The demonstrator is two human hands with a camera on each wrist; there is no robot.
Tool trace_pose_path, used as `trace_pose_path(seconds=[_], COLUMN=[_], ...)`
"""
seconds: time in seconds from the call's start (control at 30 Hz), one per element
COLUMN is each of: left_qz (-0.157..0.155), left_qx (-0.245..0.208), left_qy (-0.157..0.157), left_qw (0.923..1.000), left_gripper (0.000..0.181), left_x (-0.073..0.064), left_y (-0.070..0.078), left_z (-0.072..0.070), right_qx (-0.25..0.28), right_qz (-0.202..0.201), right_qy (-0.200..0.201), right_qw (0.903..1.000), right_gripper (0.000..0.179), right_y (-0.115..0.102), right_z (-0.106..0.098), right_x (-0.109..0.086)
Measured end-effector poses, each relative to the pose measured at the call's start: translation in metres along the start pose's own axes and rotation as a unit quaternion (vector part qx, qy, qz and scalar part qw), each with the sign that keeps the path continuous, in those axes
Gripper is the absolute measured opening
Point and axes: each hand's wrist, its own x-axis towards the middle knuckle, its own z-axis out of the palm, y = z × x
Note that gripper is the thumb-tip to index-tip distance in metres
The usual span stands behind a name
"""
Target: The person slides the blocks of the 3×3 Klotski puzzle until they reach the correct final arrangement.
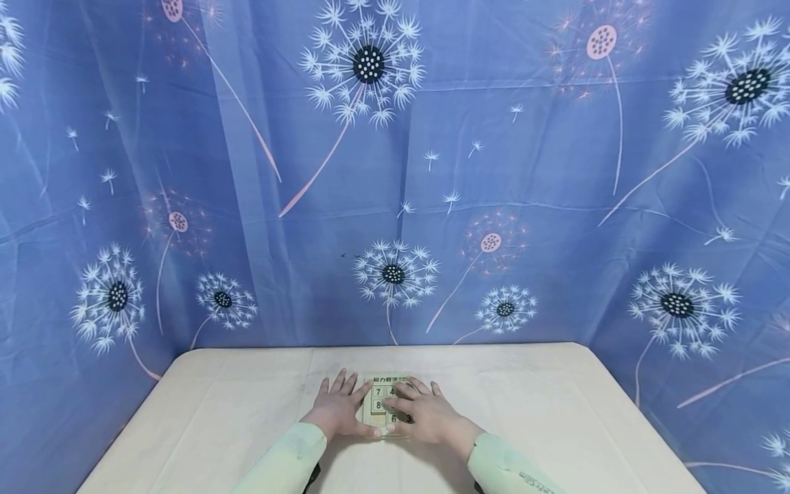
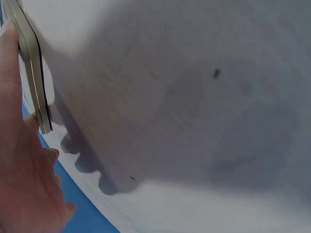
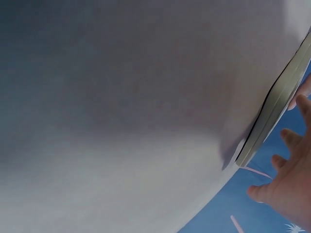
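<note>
Leftmost, a blue curtain (image 1: 290,158) printed with white and pink dandelions hangs in folds and runs behind the whole scene to the right side. It meets the far edge of a cream-coloured counter (image 1: 210,412) with rounded far corners.

Moving right along the counter, a pale green sleeve (image 1: 286,453) leads to a person's left hand (image 1: 339,410). Its fingers are spread and point away from the person, with the thumb reaching along the near edge of a shallow number puzzle board (image 1: 378,420). The board sits near the middle of the counter, between the two hands. Dark printed characters run along its far edge. From left to right, its square tiles show a 7 (image 1: 378,392) above an 8 (image 1: 378,405), then a 4 (image 1: 391,392) and a 6 (image 1: 393,418), then a 3 (image 1: 408,418); other tiles are hidden by fingers.

Next comes the right hand (image 1: 428,415), also spread, with its fingers over the right part of the board and its thumb at the near edge, just beside the left thumb. Finally, the right pale green sleeve (image 1: 509,465) bears dark lettering too blurred to read.
</note>
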Motion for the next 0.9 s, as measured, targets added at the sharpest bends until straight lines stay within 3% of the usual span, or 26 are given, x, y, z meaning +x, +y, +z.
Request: trace_pose_path(seconds=[0.9], left_qz=[0.0], left_qx=[0.001], left_qy=[0.001], left_qw=[1.0], left_gripper=[0.102], left_x=[-0.0024], left_y=[0.0002], left_z=[-0.0007], right_qx=[-0.012], right_qz=[0.005], right_qy=[-0.011], right_qw=[0.9999], right_gripper=[0.054], right_y=[0.0007], right_z=[0.0056], right_x=[-0.0005])
